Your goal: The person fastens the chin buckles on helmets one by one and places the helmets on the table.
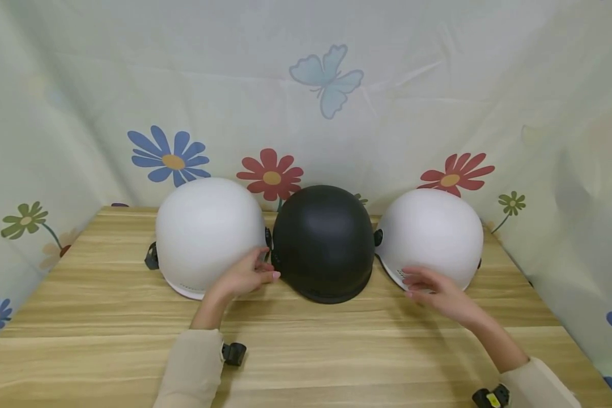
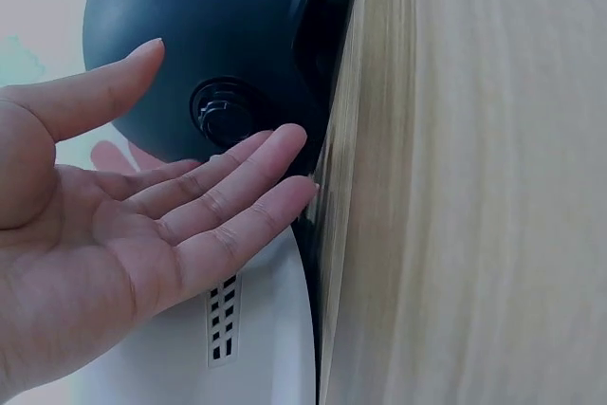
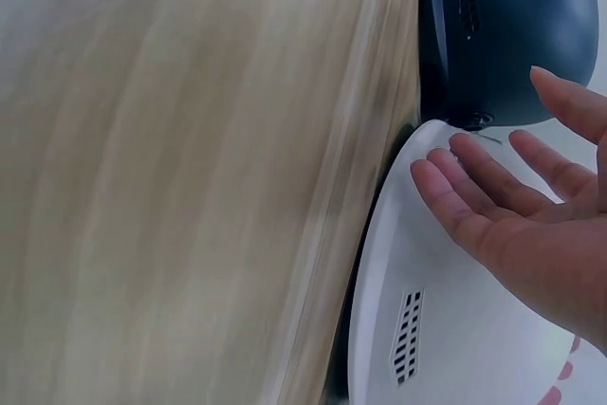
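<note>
Three helmets stand in a row at the back of a wooden table. A black helmet (image 1: 323, 243) is in the middle, with a white helmet (image 1: 209, 226) on its left and another white helmet (image 1: 433, 232) on its right. My left hand (image 1: 242, 275) is in front of the gap between the left white helmet and the black one, fingers extended and holding nothing. In the left wrist view its fingertips lie near a round black knob (image 2: 226, 111) on the black helmet. My right hand (image 1: 436, 292), also empty with relaxed fingers, hovers before the right white helmet's front rim.
The wooden table (image 1: 336, 351) stretches toward me, with its left and right edges in view. Behind it hangs a pale cloth (image 1: 224, 96) printed with flowers and a butterfly. A small black device (image 1: 233, 354) is worn at the left wrist, another (image 1: 491, 396) at the right.
</note>
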Demonstrator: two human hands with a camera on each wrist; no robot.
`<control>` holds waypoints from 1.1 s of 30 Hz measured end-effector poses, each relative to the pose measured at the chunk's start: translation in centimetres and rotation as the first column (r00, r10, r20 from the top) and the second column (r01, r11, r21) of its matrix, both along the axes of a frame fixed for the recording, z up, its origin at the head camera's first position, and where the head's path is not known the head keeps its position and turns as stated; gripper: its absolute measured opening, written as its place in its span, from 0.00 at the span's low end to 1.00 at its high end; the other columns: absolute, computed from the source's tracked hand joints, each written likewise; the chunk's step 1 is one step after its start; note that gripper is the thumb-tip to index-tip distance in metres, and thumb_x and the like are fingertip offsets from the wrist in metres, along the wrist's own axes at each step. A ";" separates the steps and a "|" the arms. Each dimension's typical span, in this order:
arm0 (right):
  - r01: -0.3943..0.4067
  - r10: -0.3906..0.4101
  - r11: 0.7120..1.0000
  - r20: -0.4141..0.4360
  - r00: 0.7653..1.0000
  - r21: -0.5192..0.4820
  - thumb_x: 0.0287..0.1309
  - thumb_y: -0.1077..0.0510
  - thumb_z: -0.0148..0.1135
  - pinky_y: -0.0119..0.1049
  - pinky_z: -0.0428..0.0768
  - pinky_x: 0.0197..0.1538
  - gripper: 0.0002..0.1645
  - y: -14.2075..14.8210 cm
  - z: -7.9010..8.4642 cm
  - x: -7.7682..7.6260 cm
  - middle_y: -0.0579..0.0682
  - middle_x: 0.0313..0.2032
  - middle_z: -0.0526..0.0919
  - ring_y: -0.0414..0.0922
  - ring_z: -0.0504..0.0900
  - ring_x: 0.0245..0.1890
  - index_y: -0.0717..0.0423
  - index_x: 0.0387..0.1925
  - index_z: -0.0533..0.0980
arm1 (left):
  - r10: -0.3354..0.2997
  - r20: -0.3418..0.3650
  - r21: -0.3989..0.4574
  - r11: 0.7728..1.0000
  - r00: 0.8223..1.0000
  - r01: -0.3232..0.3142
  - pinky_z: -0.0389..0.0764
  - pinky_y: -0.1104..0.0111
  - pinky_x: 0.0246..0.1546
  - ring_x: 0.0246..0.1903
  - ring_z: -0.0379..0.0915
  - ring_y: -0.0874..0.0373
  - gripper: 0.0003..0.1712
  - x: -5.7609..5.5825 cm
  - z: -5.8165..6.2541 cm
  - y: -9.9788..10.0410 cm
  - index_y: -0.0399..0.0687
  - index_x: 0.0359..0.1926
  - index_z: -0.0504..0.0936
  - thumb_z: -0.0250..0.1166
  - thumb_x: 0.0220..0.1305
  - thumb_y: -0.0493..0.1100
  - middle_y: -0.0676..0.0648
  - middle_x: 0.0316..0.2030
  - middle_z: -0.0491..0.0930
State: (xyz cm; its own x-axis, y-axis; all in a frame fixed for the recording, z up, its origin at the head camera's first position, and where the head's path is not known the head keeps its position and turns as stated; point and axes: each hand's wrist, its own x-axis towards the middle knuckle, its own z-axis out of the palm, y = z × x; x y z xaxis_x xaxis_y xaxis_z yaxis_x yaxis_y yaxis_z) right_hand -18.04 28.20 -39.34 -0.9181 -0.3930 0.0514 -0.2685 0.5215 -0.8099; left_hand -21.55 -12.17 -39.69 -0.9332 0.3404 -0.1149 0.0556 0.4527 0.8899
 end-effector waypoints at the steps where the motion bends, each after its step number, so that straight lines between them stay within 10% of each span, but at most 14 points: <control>1: -0.003 0.003 1.000 0.005 1.000 0.002 0.57 0.62 0.59 0.32 0.77 0.42 0.28 -0.1 0.0 -0.1 0.66 0.49 0.74 0.60 0.74 0.48 0.68 0.58 0.64 | -0.008 -0.008 -0.003 1.000 1.000 0.008 0.76 0.59 0.40 0.45 0.72 0.44 0.39 0.0 0.0 0.0 0.27 0.64 0.52 0.62 0.60 0.40 0.31 0.49 0.72; 14: 0.008 -0.009 1.000 0.046 0.999 0.025 0.58 0.57 0.60 0.39 0.75 0.46 0.31 -2.4 -0.1 -1.8 0.65 0.53 0.72 0.56 0.73 0.50 0.66 0.60 0.64 | -0.072 -0.046 -0.024 0.997 0.996 0.071 0.67 0.52 0.53 0.59 0.58 0.36 0.39 -0.2 0.0 0.0 0.27 0.65 0.52 0.60 0.61 0.39 0.26 0.58 0.61; 33: 0.013 0.004 0.992 0.137 0.991 -0.129 0.56 0.58 0.62 0.43 0.75 0.49 0.41 -5.0 -0.5 -4.0 0.67 0.61 0.61 0.62 0.68 0.55 0.62 0.66 0.53 | -0.083 -0.071 -0.062 0.995 0.994 0.078 0.74 0.57 0.46 0.52 0.68 0.40 0.39 -0.5 -0.2 0.0 0.25 0.64 0.53 0.62 0.59 0.38 0.29 0.50 0.71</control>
State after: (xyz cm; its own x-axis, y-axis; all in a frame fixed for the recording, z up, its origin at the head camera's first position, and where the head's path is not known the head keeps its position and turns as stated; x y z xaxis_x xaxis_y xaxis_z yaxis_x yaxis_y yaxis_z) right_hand -22.06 23.21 -39.84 -0.9218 -0.3870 -0.0242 -0.1488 0.4108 -0.8995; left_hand -22.03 -12.16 -39.88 -0.9097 0.4095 -0.0689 0.1585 0.4957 0.8539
